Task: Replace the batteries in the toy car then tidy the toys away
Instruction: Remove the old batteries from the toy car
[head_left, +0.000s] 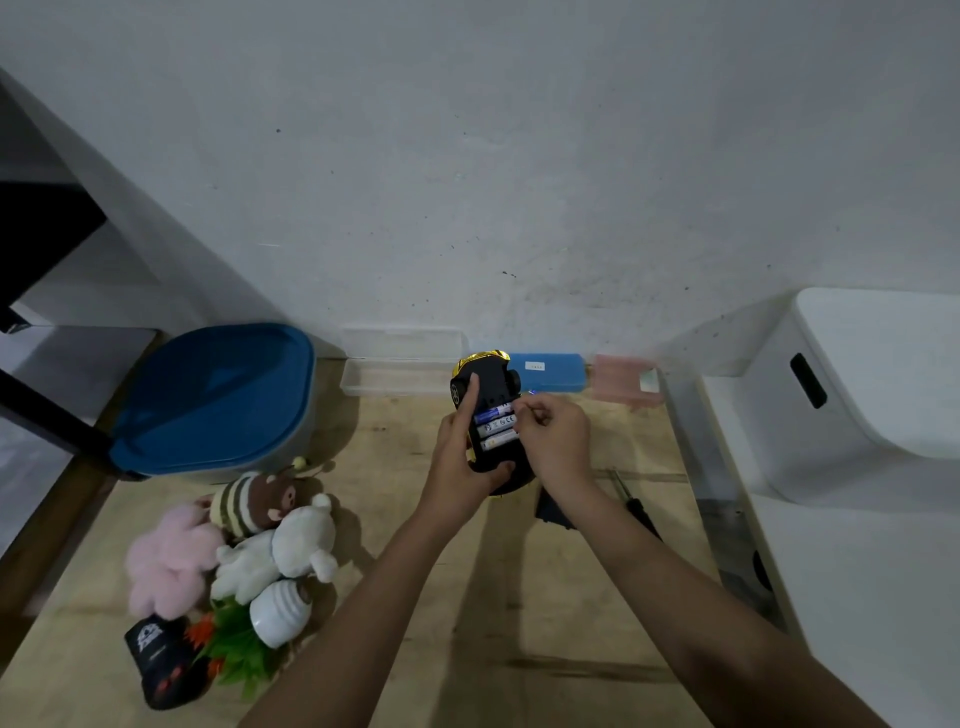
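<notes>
Head view looks down on a wooden tabletop (415, 597) that runs up to a pale wall. Near the far edge, about midway along it, the left hand (465, 457) grasps the toy car (491, 395), which is turned belly-up so its black underside faces the camera, with a strip of gold body showing at the far end. The left thumb wraps the near end of the car and the index finger lies stretched along the chassis. The battery bay is open, and three batteries (496, 428) lie side by side across it, the farthest with a blue label, the other two pale. The right hand (553, 436) is loosely curled, its fingertips pinched at the right end of the farthest battery; whether it truly grips that battery I cannot tell.

Along the far edge, behind the car, lie a clear plastic box (400, 376), a blue case (550, 371) and a pink box (626, 384), in that order from left to right. A bin with a blue lid (218, 395) stands at the far left corner. Toward the near left corner sits a heap of toys: a pink plush (163, 561), a striped brown plush (257, 501), a white plush (280, 553), a white ribbed piece (280, 610), green plastic leaves (236, 649) and a black toy car (156, 665). Under the right forearm lies a dark flat piece (550, 509), and just right of it a screwdriver (636, 506) with a black handle. A white appliance (878, 395) stands beyond the right edge.
</notes>
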